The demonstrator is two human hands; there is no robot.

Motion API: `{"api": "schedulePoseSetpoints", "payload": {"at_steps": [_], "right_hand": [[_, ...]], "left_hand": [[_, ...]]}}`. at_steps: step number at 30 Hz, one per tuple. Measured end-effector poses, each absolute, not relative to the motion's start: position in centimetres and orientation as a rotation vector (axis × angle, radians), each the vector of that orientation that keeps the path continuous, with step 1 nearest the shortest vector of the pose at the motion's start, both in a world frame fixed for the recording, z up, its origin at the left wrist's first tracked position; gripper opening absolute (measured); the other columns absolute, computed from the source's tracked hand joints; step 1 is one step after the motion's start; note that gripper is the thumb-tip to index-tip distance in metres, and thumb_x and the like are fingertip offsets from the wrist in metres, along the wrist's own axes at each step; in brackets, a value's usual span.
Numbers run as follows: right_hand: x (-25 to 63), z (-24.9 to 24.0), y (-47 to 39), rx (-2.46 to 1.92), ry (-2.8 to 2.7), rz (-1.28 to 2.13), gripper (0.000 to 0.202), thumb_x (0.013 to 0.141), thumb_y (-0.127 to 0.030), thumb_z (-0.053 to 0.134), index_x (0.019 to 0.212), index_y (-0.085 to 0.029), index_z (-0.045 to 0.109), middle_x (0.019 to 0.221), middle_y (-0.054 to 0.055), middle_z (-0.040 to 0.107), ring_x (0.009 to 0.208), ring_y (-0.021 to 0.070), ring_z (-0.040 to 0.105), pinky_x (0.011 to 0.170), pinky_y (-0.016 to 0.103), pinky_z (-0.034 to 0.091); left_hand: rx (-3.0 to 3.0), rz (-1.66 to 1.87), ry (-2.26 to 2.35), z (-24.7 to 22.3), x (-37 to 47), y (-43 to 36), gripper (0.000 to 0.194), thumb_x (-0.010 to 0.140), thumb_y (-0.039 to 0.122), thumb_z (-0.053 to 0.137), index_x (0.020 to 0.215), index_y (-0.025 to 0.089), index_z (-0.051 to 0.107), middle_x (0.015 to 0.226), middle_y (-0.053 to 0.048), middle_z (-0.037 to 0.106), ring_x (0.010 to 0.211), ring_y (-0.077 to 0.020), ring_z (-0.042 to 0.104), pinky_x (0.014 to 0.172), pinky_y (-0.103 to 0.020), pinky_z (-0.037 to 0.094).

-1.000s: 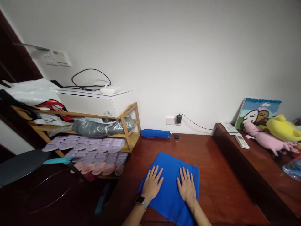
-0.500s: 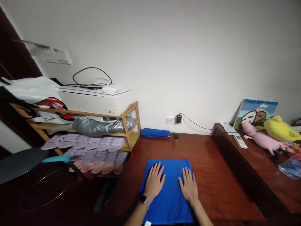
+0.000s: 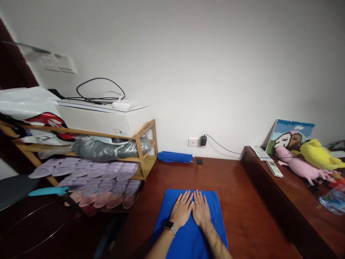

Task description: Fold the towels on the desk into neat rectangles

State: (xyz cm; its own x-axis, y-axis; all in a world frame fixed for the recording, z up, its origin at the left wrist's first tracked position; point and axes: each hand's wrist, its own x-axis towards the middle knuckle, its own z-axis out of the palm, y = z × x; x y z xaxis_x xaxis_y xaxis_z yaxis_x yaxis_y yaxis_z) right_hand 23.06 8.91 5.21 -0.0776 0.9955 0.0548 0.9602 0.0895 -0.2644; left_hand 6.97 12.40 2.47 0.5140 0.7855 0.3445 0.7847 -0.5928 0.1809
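Both the left hand and right hand lie open and flat, gripping nothing, on the blue cloth.

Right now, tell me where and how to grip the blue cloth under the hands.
I'd pinch the blue cloth at its far right corner, the right hand coming from the right: it lies thin and flat, and that corner is uncovered.

Smooth matt blue cloth beneath each hand; glossy reddish-brown wood tabletop around it.
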Motion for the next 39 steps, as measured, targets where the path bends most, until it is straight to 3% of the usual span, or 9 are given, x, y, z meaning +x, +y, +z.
{"api": "schedulePoseSetpoints", "payload": {"at_steps": [4, 9, 15, 19, 22, 28, 33, 39], "right_hand": [[27.1, 3.8, 9.1, -2.177, -1.989, 0.179, 0.066, 0.109, -0.044, 0.019, 0.167, -0.016, 0.029, 0.174, 0.007, 0.026, 0.163, 0.0248, 0.023, 0.133, 0.049, 0.018], [32.6, 3.1, 8.1, -2.363, -1.837, 0.164, 0.07, 0.108, -0.045, 0.016, 0.168, -0.012, 0.023, 0.175, 0.007, 0.022, 0.164, 0.0245, 0.022, 0.133, 0.049, 0.018], [28.8, 4.4, 8.7, -2.249, -1.848, 0.061, 0.071, 0.108, -0.045, 0.019, 0.166, -0.006, 0.029, 0.174, 0.015, 0.026, 0.163, 0.0282, 0.023, 0.134, 0.052, 0.015], [22.6, 4.6, 9.1, -1.885, -2.131, 0.19, 0.063, 0.109, -0.038, 0.023, 0.168, -0.016, 0.029, 0.174, 0.009, 0.029, 0.163, 0.0238, 0.024, 0.133, 0.045, 0.018], [21.0, 4.0, 9.1, -1.762, -2.25, 0.252, 0.061, 0.109, -0.037, 0.026, 0.168, -0.023, 0.03, 0.173, 0.006, 0.031, 0.163, 0.023, 0.025, 0.134, 0.044, 0.018], [29.9, 3.5, 8.6, -2.226, -1.954, 0.165, 0.066, 0.109, -0.042, 0.018, 0.167, -0.013, 0.028, 0.174, 0.009, 0.027, 0.163, 0.0234, 0.024, 0.133, 0.048, 0.019], [34.3, 3.7, 8.6, -2.339, -1.917, 0.194, 0.068, 0.109, -0.046, 0.014, 0.169, -0.015, 0.021, 0.176, 0.005, 0.023, 0.164, 0.0215, 0.02, 0.134, 0.046, 0.015], [32.5, 6.1, 9.8, -2.317, -1.924, 0.143, 0.066, 0.108, -0.042, 0.02, 0.168, -0.015, 0.026, 0.175, 0.006, 0.024, 0.164, 0.0239, 0.02, 0.134, 0.049, 0.012]], "left_hand": [[2.632, 0.613, 1.632, 1.1, 2.9, 13.6, 0.059, 0.111, 0.052, 0.03, 0.163, 0.028, 0.043, 0.166, -0.007, 0.05, 0.154, -0.027, 0.046, 0.127, -0.052, 0.038], [2.534, 0.64, 1.781, 0.9, -2.4, 14.4, 0.06, 0.11, 0.052, 0.03, 0.16, 0.026, 0.048, 0.166, -0.009, 0.05, 0.155, -0.0296, 0.045, 0.125, -0.054, 0.04], [2.605, 0.79, 1.703, 2.9, 1.5, 13.6, 0.061, 0.11, 0.049, 0.031, 0.161, 0.02, 0.046, 0.163, -0.012, 0.054, 0.154, -0.0286, 0.046, 0.128, -0.053, 0.037], [2.613, 0.799, 1.49, 3.1, 8.0, 11.9, 0.058, 0.113, 0.041, 0.022, 0.167, 0.024, 0.033, 0.166, -0.007, 0.049, 0.155, -0.0208, 0.045, 0.128, -0.045, 0.039], [2.529, 0.665, 1.481, 2.5, 9.4, 11.3, 0.059, 0.113, 0.043, 0.018, 0.167, 0.024, 0.033, 0.166, -0.006, 0.049, 0.154, -0.0199, 0.045, 0.127, -0.045, 0.04], [2.42, 0.592, 1.817, 1.9, 2.3, 12.9, 0.072, 0.107, 0.062, 0.029, 0.163, 0.018, 0.044, 0.167, -0.014, 0.046, 0.158, -0.0319, 0.04, 0.13, -0.056, 0.031], [2.457, 0.568, 1.84, 2.1, -0.5, 14.0, 0.07, 0.107, 0.063, 0.029, 0.161, 0.022, 0.048, 0.166, -0.012, 0.05, 0.154, -0.0322, 0.045, 0.127, -0.057, 0.035], [2.591, 0.665, 1.684, 3.7, -0.7, 14.8, 0.063, 0.109, 0.057, 0.032, 0.159, 0.025, 0.051, 0.16, -0.01, 0.057, 0.149, -0.0291, 0.053, 0.126, -0.052, 0.039]]}}
